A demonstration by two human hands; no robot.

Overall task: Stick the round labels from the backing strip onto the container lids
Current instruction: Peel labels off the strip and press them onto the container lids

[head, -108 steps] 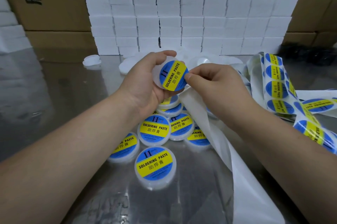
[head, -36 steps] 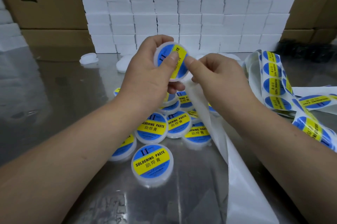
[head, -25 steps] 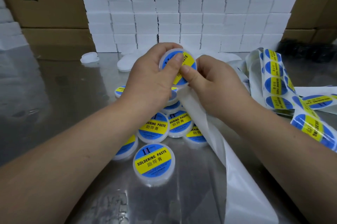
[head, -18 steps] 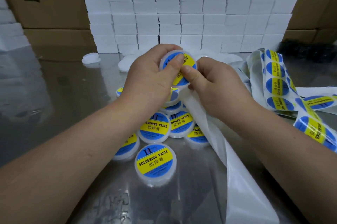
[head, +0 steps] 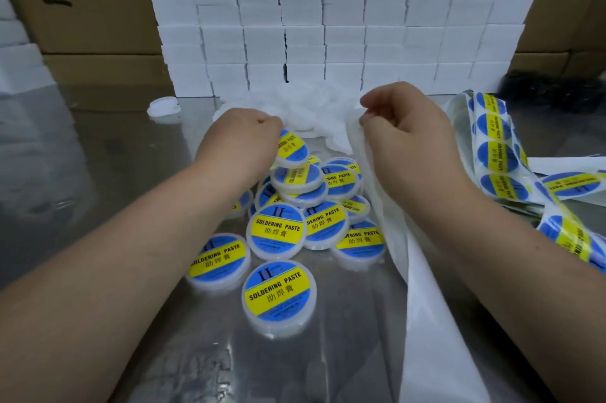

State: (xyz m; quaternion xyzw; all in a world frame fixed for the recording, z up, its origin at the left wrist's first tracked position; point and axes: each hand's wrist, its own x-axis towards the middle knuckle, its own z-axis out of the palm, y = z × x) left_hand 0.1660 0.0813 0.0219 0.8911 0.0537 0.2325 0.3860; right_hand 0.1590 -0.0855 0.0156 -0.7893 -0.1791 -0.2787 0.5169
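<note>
Labelled lid [head: 292,148] gripped by left hand [head: 241,140] atop lid pile [head: 306,217]; right hand [head: 406,127] pinches backing strip [head: 426,291]; white boxes [head: 328,25] behind.

The left hand [head: 242,140] is lowering the labelled lid [head: 292,149] onto the pile [head: 324,225]; the right hand [head: 406,128] is drawing the backing strip [head: 423,288] toward 2 o'clock.

Lids lying centre, strips lying right.
I am seeing labelled lids [head: 278,228] heaping on the table [head: 124,153], bare lids [head: 308,107] lying behind them, the backing strip [head: 429,320] trailing just right, the label strip [head: 496,153] further right, stacked boxes [head: 328,25] standing behind all.
</note>
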